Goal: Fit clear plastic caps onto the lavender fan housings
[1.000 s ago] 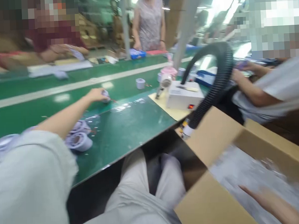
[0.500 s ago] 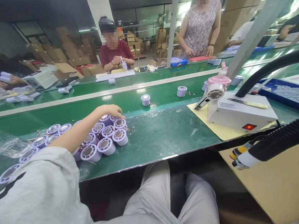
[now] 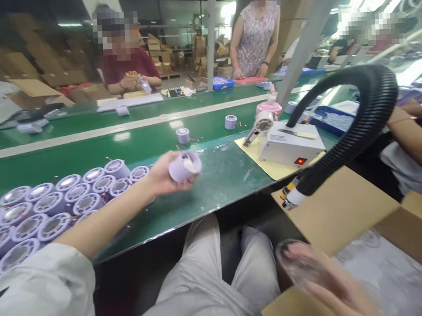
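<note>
My left hand (image 3: 166, 177) is wrapped round a lavender cylindrical fan housing (image 3: 178, 170), holding it above the green bench with its open end tilted toward the right. Several more purple housings (image 3: 49, 202) with thin wires stand in rows on the bench beneath and left of my forearm. At the lower right my right hand (image 3: 319, 275), smeared by motion, grips a clear round plastic piece (image 3: 287, 257). It is over the edge of an open cardboard box (image 3: 336, 208) that holds more clear plastic pieces (image 3: 390, 271).
A white box-shaped device (image 3: 290, 147) with a lit red switch sits on yellow paper, a handheld fan (image 3: 264, 122) beside it. A black ribbed hose (image 3: 341, 146) arches over the right side. Two housings stand on the green belt (image 3: 139, 133). Co-workers are across and at right.
My left hand has lifted a housing from the group and moved right with it. My right hand has come into view with a clear plastic piece. The view has turned right.
</note>
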